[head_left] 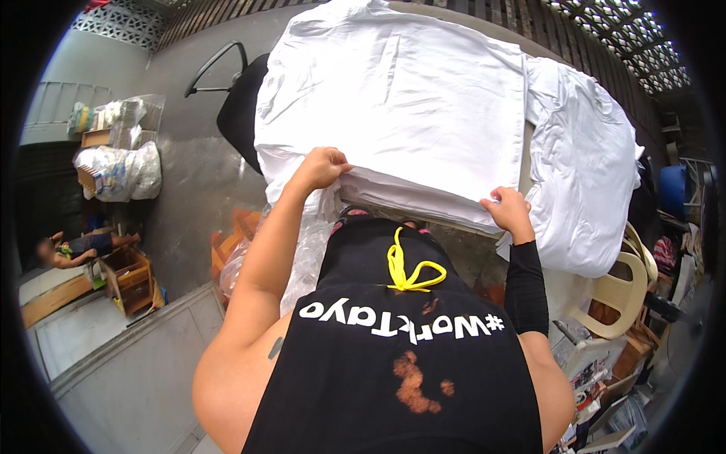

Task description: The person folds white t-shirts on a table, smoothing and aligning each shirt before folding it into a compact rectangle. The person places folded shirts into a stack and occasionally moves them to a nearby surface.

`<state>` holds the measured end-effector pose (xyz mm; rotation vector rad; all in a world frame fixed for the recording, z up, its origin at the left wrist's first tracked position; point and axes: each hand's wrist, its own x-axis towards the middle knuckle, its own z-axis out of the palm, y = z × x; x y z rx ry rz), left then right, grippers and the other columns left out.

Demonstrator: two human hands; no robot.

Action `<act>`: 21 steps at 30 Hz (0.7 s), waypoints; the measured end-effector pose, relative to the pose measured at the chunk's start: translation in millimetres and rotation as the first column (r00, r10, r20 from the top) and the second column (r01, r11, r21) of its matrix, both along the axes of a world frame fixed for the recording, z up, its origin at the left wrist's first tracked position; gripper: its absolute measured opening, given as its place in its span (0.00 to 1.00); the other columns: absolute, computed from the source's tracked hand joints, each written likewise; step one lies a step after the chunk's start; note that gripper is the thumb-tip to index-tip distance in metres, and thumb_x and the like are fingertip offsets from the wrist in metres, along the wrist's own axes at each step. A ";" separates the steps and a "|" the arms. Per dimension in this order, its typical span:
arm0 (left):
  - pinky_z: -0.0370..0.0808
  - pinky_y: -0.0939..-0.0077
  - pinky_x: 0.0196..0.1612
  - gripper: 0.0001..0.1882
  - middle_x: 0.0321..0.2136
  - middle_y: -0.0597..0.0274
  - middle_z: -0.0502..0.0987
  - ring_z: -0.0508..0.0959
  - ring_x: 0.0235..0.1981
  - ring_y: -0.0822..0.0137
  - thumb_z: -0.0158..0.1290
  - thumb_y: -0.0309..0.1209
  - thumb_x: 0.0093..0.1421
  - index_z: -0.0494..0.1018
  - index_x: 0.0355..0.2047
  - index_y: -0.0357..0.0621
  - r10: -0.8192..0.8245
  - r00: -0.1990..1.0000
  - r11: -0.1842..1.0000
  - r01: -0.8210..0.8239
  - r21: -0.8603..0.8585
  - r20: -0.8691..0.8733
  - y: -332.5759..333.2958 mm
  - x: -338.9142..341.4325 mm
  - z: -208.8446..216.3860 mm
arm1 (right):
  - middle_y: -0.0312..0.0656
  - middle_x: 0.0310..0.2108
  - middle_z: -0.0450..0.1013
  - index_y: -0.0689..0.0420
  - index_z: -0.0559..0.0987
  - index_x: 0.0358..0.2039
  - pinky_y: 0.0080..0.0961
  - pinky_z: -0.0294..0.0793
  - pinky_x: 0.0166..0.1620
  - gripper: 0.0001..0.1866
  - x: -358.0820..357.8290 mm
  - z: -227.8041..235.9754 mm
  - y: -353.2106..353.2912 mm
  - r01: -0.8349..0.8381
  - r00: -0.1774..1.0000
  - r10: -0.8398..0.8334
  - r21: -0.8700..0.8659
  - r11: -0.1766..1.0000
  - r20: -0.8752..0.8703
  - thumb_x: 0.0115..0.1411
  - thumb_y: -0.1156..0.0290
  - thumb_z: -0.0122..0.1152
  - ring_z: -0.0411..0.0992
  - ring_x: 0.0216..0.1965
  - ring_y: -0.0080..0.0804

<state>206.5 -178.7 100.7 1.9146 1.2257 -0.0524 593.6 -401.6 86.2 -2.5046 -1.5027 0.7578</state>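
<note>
Gripping the white cloth stack's (393, 98) near edge, both hands clamped, stack stretching away.

Bright, even daylight fills the scene, and the white fabric stack (393, 98) is nearly blown out, its folds faint. Shadows are soft, darkest under the stack's near edge. A black round vignette closes the corners. Straight lines of the lattice wall (628, 38) bow near the rim. The centre is sharp; the far left floor (181, 197) looks softer and slightly blurred.
</note>
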 end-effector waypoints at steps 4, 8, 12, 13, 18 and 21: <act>0.74 0.62 0.38 0.11 0.29 0.48 0.80 0.79 0.32 0.50 0.58 0.35 0.59 0.78 0.33 0.37 0.127 0.978 0.966 -0.160 0.204 0.168 -14.1 2.3 -7.2 | 0.45 0.41 0.77 0.54 0.81 0.40 0.44 0.69 0.50 0.20 -67.1 -9.1 38.8 -0.081 0.980 0.157 0.473 0.877 -0.124 0.50 0.57 0.71 0.73 0.45 0.46; 0.74 0.60 0.39 0.11 0.29 0.47 0.79 0.78 0.33 0.49 0.57 0.34 0.60 0.78 0.32 0.37 -0.010 0.991 0.975 -0.020 0.220 0.137 -5.8 -4.1 -14.3 | 0.45 0.43 0.75 0.54 0.81 0.42 0.42 0.69 0.51 0.22 -106.6 -29.6 58.7 -0.279 0.959 0.279 0.362 0.889 0.052 0.50 0.56 0.70 0.71 0.49 0.46; 0.72 0.57 0.47 0.12 0.38 0.53 0.77 0.76 0.42 0.49 0.62 0.34 0.54 0.77 0.37 0.43 0.269 0.925 0.622 -0.379 0.685 0.267 48.7 -53.4 -18.8 | 0.45 0.43 0.75 0.53 0.83 0.40 0.43 0.70 0.51 0.22 -57.9 -28.5 39.7 -0.119 0.993 0.121 0.229 0.966 0.003 0.50 0.51 0.70 0.70 0.49 0.47; 0.71 0.54 0.49 0.21 0.45 0.51 0.74 0.73 0.48 0.49 0.62 0.40 0.55 0.74 0.45 0.43 0.446 0.876 0.514 -0.418 0.749 0.184 59.5 -71.2 -22.0 | 0.46 0.43 0.76 0.54 0.83 0.39 0.43 0.71 0.50 0.23 -38.9 -27.1 29.7 -0.084 0.987 0.047 0.249 0.965 0.153 0.51 0.50 0.69 0.71 0.48 0.48; 0.63 0.48 0.61 0.44 0.59 0.44 0.65 0.64 0.61 0.44 0.57 0.61 0.53 0.67 0.59 0.40 0.732 0.641 0.681 -0.696 0.227 -0.230 91.4 -129.4 -54.5 | 0.56 0.45 0.75 0.63 0.77 0.46 0.45 0.71 0.51 0.28 20.3 -55.6 -12.8 0.512 0.841 -0.540 0.280 0.812 0.029 0.54 0.52 0.67 0.71 0.49 0.54; 0.62 0.47 0.61 0.44 0.58 0.43 0.66 0.63 0.62 0.44 0.55 0.63 0.52 0.68 0.58 0.40 0.750 0.638 0.658 -0.695 0.288 -0.174 87.2 -133.8 -70.0 | 0.58 0.46 0.74 0.68 0.75 0.47 0.44 0.70 0.52 0.29 22.7 -77.0 -19.3 0.545 0.832 -0.555 0.186 0.817 -0.004 0.54 0.56 0.67 0.72 0.48 0.56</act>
